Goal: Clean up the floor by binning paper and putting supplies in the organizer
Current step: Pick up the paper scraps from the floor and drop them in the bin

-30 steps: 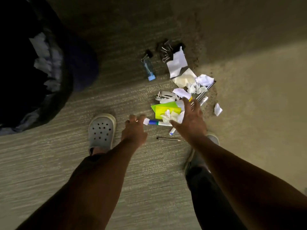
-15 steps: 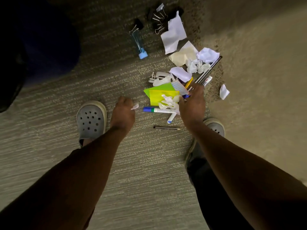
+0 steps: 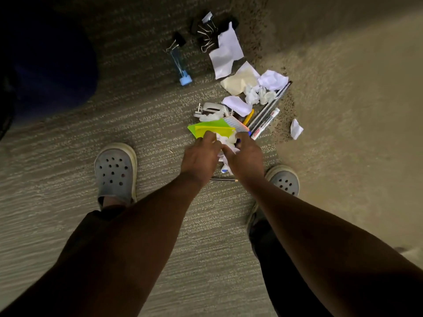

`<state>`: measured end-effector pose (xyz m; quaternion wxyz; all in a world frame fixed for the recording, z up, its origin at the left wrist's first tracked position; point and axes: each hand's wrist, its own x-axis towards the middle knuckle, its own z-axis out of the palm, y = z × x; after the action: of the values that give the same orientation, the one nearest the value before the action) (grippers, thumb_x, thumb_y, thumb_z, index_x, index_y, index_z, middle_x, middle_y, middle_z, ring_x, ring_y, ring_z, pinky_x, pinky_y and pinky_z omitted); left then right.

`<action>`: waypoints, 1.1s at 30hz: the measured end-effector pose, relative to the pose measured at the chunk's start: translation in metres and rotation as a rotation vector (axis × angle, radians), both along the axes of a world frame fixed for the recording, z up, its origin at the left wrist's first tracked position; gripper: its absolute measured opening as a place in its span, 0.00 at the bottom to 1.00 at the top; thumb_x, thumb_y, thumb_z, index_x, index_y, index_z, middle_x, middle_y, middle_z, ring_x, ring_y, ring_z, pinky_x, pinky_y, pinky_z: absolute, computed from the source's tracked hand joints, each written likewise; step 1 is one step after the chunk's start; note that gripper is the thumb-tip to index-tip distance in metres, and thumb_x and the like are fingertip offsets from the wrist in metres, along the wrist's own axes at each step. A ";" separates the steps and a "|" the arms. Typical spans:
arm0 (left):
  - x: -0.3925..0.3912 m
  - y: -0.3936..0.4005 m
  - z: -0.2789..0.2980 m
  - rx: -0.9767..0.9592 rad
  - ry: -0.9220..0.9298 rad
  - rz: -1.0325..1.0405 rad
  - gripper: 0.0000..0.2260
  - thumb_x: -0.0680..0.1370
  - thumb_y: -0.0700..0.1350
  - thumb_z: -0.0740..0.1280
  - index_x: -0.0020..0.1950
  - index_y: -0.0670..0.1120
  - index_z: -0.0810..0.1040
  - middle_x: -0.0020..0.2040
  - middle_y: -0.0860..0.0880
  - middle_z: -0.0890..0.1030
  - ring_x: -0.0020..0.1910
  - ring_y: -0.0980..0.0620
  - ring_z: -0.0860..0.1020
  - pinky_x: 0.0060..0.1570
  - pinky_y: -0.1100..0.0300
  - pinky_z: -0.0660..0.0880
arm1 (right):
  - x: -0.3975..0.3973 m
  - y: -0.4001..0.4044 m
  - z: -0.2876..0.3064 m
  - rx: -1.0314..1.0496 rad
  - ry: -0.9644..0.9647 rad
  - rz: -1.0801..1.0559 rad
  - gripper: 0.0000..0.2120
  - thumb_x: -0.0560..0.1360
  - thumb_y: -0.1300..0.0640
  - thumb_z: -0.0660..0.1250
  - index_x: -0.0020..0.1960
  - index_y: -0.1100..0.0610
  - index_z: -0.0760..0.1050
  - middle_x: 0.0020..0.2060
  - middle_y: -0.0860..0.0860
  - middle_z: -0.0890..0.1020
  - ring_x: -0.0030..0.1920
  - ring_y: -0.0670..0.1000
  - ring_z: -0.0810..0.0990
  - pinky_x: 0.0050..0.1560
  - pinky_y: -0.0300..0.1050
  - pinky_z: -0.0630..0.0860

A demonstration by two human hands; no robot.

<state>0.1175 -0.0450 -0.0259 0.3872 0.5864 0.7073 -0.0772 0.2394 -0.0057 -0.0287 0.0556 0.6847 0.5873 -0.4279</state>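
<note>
White crumpled paper [image 3: 225, 140] clamped between left hand [image 3: 199, 156] and right hand [image 3: 246, 156]; gather only the paper, lift clear, leave yellow-green sticky notes [image 3: 210, 129] and marker [image 3: 265, 123] on floor.

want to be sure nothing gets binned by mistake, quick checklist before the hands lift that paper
1. Both hands on the crumpled paper: ok, left hand and right hand meet on it.
2. Grip holds paper only: cannot tell, fingers hide it.
3. Blue-capped pen apart from the wad: not ok, directly beneath.
4. Sticky notes apart: not ok, touching.
5. Bin in view: cannot tell.
</note>
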 end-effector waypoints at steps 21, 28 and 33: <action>-0.009 0.043 0.042 0.481 -0.164 0.241 0.15 0.77 0.36 0.64 0.63 0.38 0.77 0.51 0.37 0.77 0.49 0.38 0.77 0.50 0.47 0.76 | 0.089 0.071 0.026 0.337 -0.239 -0.295 0.05 0.72 0.64 0.63 0.47 0.62 0.76 0.42 0.60 0.82 0.43 0.61 0.79 0.38 0.39 0.59; -0.014 0.113 0.027 0.532 -0.217 0.392 0.07 0.75 0.36 0.65 0.50 0.37 0.81 0.56 0.37 0.74 0.55 0.41 0.76 0.53 0.49 0.77 | 0.115 0.075 -0.002 0.306 -0.185 -0.373 0.14 0.75 0.55 0.64 0.57 0.62 0.72 0.54 0.60 0.78 0.54 0.60 0.77 0.46 0.39 0.63; -0.023 0.159 -0.006 0.290 -0.058 0.096 0.07 0.76 0.38 0.66 0.50 0.46 0.82 0.79 0.42 0.55 0.72 0.41 0.65 0.66 0.53 0.68 | 0.115 0.064 -0.020 0.177 -0.304 -0.005 0.33 0.74 0.42 0.68 0.71 0.56 0.60 0.64 0.62 0.68 0.63 0.63 0.70 0.56 0.54 0.73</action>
<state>0.0949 0.1143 -0.0317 0.3221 0.6037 0.7266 0.0614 0.3542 0.0587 -0.0488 0.0821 0.7452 0.6059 -0.2662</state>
